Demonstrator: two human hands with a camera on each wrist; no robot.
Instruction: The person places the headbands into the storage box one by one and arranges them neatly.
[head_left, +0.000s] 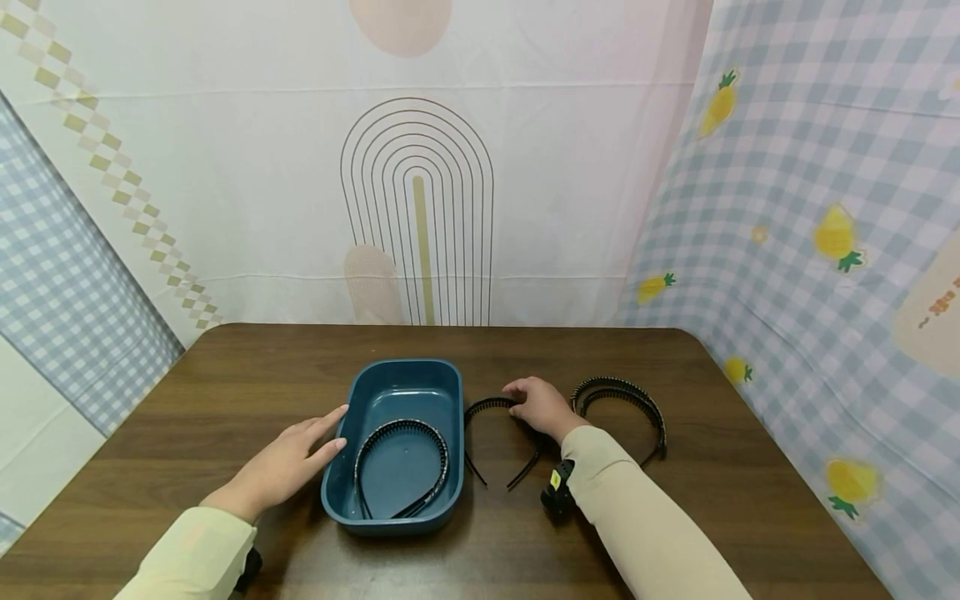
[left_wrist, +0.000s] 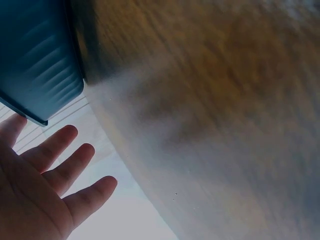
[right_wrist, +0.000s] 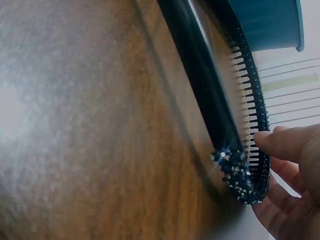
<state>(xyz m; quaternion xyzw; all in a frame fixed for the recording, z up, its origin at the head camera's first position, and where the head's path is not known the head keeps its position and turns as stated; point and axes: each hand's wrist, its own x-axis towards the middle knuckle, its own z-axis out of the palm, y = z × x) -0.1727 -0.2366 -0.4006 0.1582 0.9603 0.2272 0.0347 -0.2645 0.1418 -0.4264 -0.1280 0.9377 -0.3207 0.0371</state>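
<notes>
A black headband (head_left: 489,403) with comb teeth and sparkling stones is pinched by my right hand (head_left: 546,407) just right of the blue bin (head_left: 408,393). In the right wrist view, the thumb and fingers grip the band's toothed, stone-covered curve (right_wrist: 257,107). My left hand (head_left: 281,462) has its fingers extended, with the fingertips at the bin's left rim. From the left wrist, the spread fingers of that hand (left_wrist: 45,185) appear beside the bin wall (left_wrist: 40,60). Inside the bin lie dark headbands (head_left: 442,454), nested closely together.
More black headbands (head_left: 628,388) lie on the brown wooden table (head_left: 262,375), to the right behind my right forearm. A white patterned cloth (head_left: 570,208) hangs along the table's back edge, and a blue checked cloth (head_left: 787,317) hangs on the right.
</notes>
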